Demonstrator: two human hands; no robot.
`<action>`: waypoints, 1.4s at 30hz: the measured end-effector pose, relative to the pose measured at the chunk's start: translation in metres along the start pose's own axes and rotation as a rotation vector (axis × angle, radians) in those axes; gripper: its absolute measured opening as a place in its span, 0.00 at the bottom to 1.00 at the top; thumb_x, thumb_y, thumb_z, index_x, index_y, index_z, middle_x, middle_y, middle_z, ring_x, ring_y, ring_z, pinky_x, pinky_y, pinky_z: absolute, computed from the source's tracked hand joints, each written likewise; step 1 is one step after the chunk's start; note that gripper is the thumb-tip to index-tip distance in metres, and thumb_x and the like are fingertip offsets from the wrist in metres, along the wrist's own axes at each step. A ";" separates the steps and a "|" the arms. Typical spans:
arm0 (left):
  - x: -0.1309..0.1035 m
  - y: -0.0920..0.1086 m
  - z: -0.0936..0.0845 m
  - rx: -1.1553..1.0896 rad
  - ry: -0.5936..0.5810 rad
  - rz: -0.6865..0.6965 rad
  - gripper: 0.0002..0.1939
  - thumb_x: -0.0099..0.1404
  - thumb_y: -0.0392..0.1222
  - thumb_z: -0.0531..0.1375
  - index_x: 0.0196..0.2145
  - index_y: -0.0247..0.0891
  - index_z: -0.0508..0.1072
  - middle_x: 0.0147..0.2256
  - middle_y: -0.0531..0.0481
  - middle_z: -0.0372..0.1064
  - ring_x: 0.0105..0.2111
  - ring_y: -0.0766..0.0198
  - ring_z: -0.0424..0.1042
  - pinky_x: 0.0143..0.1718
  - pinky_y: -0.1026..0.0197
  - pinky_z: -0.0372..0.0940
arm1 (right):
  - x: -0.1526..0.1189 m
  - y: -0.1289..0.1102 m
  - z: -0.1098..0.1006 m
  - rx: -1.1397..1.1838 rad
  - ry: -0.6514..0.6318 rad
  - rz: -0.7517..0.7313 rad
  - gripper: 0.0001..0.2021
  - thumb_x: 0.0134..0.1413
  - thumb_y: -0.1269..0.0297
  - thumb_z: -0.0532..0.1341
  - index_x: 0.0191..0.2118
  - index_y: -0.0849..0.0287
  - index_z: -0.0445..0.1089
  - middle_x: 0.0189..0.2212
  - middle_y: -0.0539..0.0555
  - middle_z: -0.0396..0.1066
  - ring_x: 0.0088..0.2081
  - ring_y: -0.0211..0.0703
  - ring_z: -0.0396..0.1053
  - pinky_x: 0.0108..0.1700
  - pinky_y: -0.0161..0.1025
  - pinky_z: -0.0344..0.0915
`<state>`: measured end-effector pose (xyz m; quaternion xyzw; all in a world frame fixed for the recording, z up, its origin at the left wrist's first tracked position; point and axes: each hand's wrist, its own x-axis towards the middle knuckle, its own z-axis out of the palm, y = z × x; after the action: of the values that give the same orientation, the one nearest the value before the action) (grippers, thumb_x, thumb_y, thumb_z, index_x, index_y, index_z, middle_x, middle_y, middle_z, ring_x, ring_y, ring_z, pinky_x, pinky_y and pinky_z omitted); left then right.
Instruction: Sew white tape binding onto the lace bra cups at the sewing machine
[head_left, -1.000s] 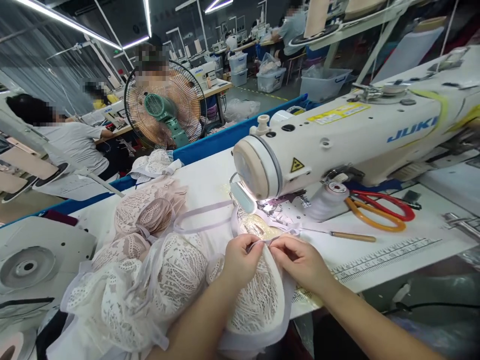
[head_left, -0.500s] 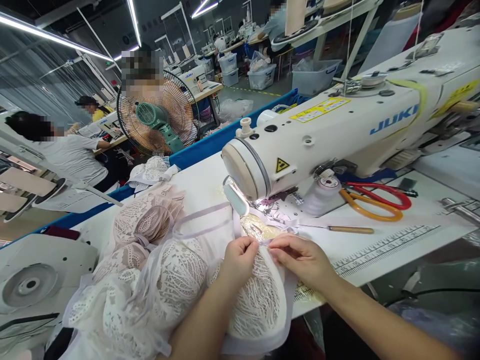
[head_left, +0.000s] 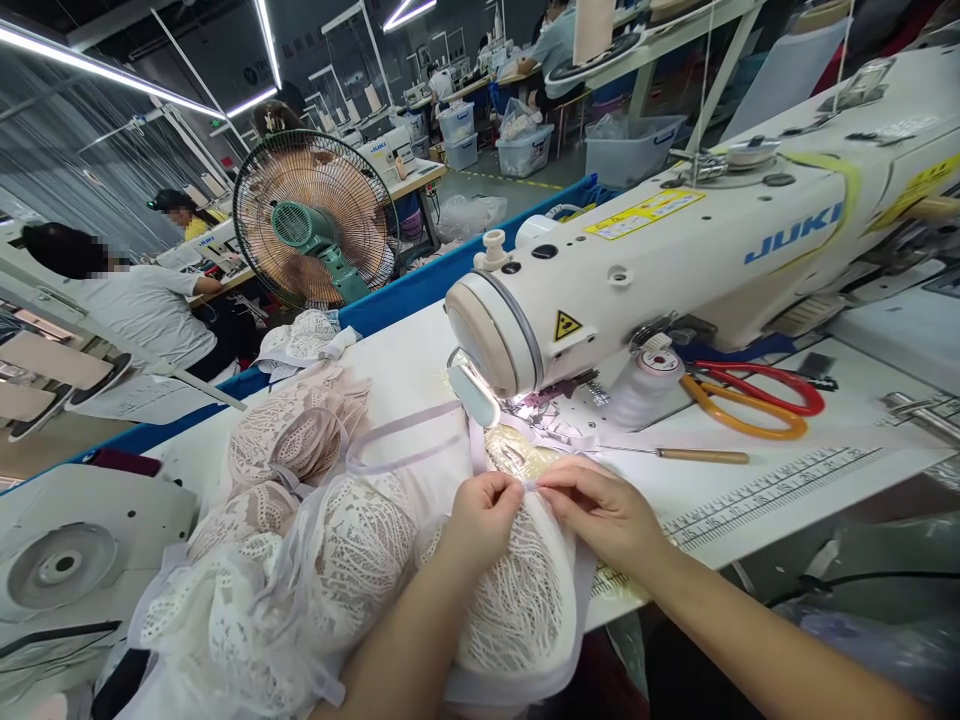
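Note:
My left hand (head_left: 484, 515) pinches the pale edge tape at the top of a white lace cup (head_left: 517, 600). Close to its right, my right hand (head_left: 600, 505) pinches the same tape, the fingertips of both hands nearly touching. The cup hangs below them at the table's front edge. Just beyond the fingers lies shiny yellowish material (head_left: 517, 452) below the lit head of a white sewing machine (head_left: 645, 270). More white lace cups (head_left: 360, 540) are heaped left of my left forearm, with pinkish ones (head_left: 285, 440) behind.
Orange and red-handled scissors (head_left: 750, 400), a wooden-handled awl (head_left: 701, 456) and a thread spool (head_left: 645, 385) lie right of the needle area. A printed ruler (head_left: 772, 490) runs along the table. Beyond the blue edging stand a fan (head_left: 315, 220) and a seated person in a white shirt (head_left: 150, 310).
Both hands have come slightly closer together on the tape, my left moving a little right. The view has shifted slightly.

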<state>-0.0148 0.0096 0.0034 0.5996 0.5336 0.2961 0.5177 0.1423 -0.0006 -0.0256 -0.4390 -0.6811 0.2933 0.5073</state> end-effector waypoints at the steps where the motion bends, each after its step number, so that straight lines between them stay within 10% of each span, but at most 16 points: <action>1: 0.000 0.001 0.000 0.001 -0.004 0.002 0.14 0.57 0.47 0.53 0.20 0.36 0.62 0.19 0.56 0.51 0.22 0.69 0.52 0.25 0.65 0.50 | 0.000 0.000 0.000 0.004 -0.008 -0.015 0.05 0.52 0.67 0.56 0.32 0.55 0.70 0.29 0.51 0.68 0.31 0.38 0.67 0.31 0.35 0.65; 42: 0.002 -0.003 0.001 -0.220 -0.052 -0.056 0.16 0.53 0.52 0.58 0.24 0.33 0.69 0.20 0.53 0.58 0.24 0.67 0.58 0.28 0.64 0.56 | -0.002 -0.001 0.000 0.000 0.010 0.101 0.07 0.55 0.63 0.54 0.31 0.56 0.68 0.25 0.49 0.68 0.27 0.37 0.65 0.30 0.35 0.63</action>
<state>-0.0138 0.0109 -0.0002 0.5314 0.5010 0.3226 0.6021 0.1423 -0.0024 -0.0258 -0.4740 -0.6556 0.3165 0.4953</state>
